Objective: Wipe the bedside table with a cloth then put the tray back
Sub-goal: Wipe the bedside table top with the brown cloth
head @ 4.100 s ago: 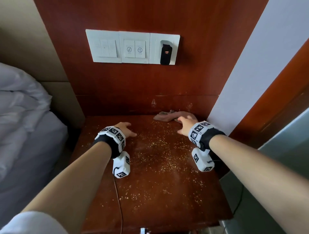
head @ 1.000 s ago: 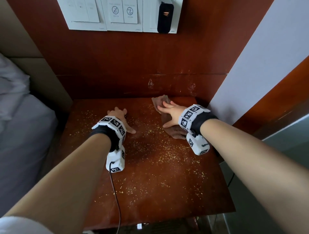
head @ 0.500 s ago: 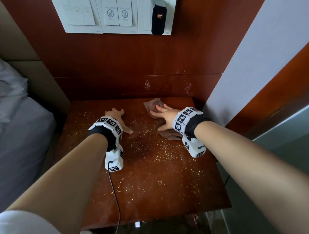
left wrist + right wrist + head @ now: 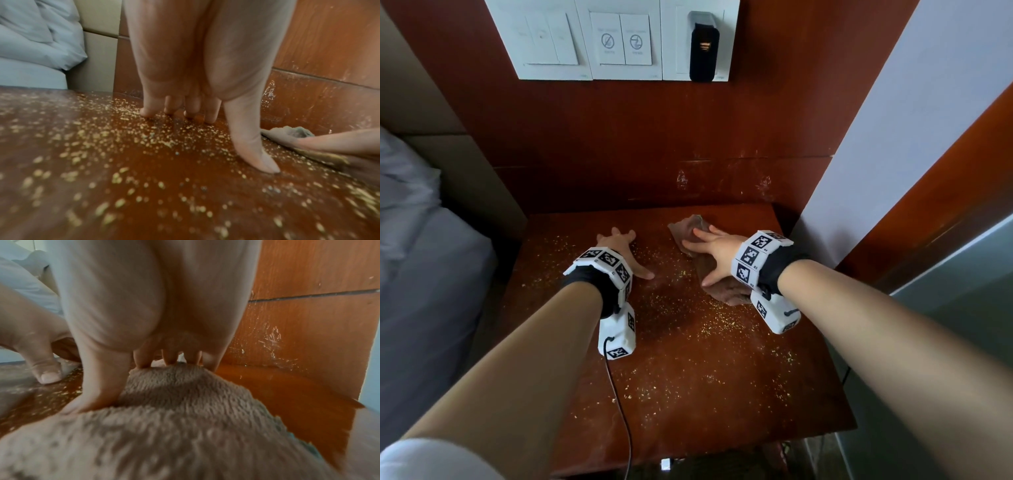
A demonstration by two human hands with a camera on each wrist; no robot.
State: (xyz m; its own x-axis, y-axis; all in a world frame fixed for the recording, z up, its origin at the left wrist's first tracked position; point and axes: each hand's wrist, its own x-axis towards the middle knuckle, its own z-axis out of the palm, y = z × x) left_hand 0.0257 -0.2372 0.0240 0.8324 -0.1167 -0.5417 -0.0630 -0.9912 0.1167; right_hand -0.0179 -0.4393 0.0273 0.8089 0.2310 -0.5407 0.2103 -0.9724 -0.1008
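Note:
A brown fluffy cloth [image 4: 724, 293] lies at the back right of the dark wooden bedside table [image 4: 705, 404], which is strewn with yellowish crumbs [image 4: 726, 323]. My right hand [image 4: 707, 251] presses flat on the cloth with fingers spread; the right wrist view shows its fingertips [image 4: 171, 359] and thumb on the cloth [image 4: 185, 418]. My left hand [image 4: 619, 248] rests flat on the bare tabletop to the cloth's left, fingers straight, holding nothing. In the left wrist view, the left hand's fingertips [image 4: 192, 112] touch the table [image 4: 185, 178], with the cloth [image 4: 287, 134] at the right. No tray is in view.
A wooden wall panel [image 4: 654, 144] with a white switch plate [image 4: 619, 41] and a black plug [image 4: 703, 51] backs the table. A white wall [image 4: 876, 154] stands close on the right. A bed with grey bedding [image 4: 421, 274] lies to the left.
Since 4.1 s ago my right hand has gone flat onto the cloth and slid it left out of the back right corner. In the last second it crept slightly further toward the still left hand.

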